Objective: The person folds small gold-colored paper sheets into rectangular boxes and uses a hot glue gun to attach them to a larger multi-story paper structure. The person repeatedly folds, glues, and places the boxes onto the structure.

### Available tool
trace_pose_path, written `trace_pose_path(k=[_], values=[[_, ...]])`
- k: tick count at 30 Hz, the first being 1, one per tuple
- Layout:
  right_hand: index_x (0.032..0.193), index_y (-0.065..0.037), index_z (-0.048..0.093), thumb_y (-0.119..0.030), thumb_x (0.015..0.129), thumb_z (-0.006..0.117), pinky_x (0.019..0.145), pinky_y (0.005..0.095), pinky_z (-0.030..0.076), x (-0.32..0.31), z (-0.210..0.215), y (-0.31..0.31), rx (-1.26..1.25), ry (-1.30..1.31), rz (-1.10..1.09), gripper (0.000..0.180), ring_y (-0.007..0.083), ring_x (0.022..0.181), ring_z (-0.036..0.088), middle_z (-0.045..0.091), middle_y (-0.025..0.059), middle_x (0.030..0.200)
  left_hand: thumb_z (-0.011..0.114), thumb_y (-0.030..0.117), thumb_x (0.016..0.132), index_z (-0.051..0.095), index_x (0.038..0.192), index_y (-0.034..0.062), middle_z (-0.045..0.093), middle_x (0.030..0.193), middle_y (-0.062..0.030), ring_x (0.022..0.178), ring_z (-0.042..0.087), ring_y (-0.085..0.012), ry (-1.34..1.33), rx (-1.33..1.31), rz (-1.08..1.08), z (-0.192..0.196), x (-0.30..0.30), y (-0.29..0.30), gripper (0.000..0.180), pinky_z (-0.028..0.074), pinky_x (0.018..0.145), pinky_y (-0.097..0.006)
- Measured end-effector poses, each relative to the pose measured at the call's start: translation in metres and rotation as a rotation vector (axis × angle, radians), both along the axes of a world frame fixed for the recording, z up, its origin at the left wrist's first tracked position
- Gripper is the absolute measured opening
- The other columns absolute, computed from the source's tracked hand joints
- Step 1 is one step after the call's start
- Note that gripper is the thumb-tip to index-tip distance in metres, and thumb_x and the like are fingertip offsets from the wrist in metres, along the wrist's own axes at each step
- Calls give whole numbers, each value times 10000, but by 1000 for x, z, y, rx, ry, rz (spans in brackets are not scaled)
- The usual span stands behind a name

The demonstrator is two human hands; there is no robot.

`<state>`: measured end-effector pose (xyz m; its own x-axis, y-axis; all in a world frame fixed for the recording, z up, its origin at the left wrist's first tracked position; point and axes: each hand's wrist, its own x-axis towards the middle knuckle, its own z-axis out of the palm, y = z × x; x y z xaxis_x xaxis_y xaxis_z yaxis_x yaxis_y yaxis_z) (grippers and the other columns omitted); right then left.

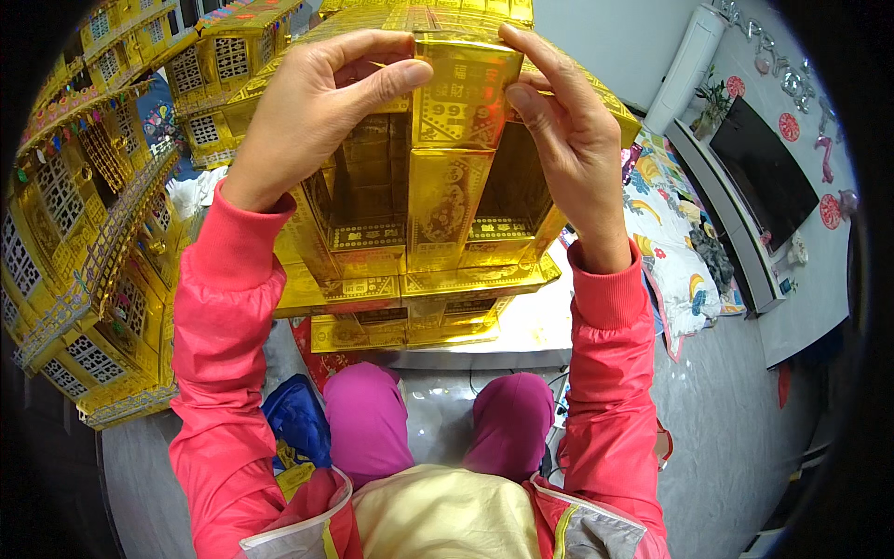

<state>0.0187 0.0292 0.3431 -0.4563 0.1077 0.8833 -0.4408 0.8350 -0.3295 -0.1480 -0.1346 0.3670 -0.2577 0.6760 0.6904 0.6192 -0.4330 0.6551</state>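
Observation:
In front of me stands a gold foil-paper model house (447, 284) with printed panels and open bays either side of a central column. A gold paper block (463, 98) sits at the top of that column, below the roof edge. My left hand (312, 107) is closed on the block's left edge, thumb lying along its front and fingers partly hidden behind. At the right edge, my right hand (570, 130) has its index finger on the upper corner and its thumb against the side. Whether the block is fixed to the column, I cannot tell.
A larger gold model house (93, 233) with white lattice windows rises at the left. The model rests on a white-topped table (535, 321). Below lies a blue bag (296, 419). To the right are a patterned cloth (666, 224), a low cabinet (726, 210) and a television (764, 172).

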Motion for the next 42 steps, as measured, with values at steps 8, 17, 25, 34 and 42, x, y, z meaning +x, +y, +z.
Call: trace_pose_path(k=[8,17,25,34,42], values=[[1389,-88,529,-64,977,570,879,215,481,-3,-1,0,-15,8,56,415,60,959,555,608,4,1063,726,232,894,643,1155,-56,691,1044,-82,933,637,-106,-9,41,0,-3,3,-2,397,517,815,-240],[1373,-82,543,-33,967,571,855,217,486,-3,-2,1,-30,16,69,409,64,955,559,610,7,1063,708,225,908,618,1186,-70,689,1053,-88,946,643,-113,-8,22,9,-4,1,-1,416,515,832,-242],[1354,-110,569,-7,941,594,820,218,488,-3,-3,0,12,48,1,427,61,904,574,625,13,985,689,225,922,603,1201,-79,680,1076,-93,988,637,-119,-9,8,21,-4,2,-2,421,505,870,-246],[1351,-129,575,-33,936,612,809,228,506,-1,-1,-2,19,33,-48,427,70,876,604,661,20,1019,669,236,936,617,1194,-44,684,1046,-69,958,642,-119,27,-13,53,0,5,-5,385,509,841,-255],[1385,-87,517,-41,949,589,847,272,530,9,-5,-9,-57,87,-74,444,138,952,652,674,104,1142,508,330,1022,623,1206,-17,671,1081,-62,1052,590,-114,479,-11,117,61,30,20,410,448,930,-262]])
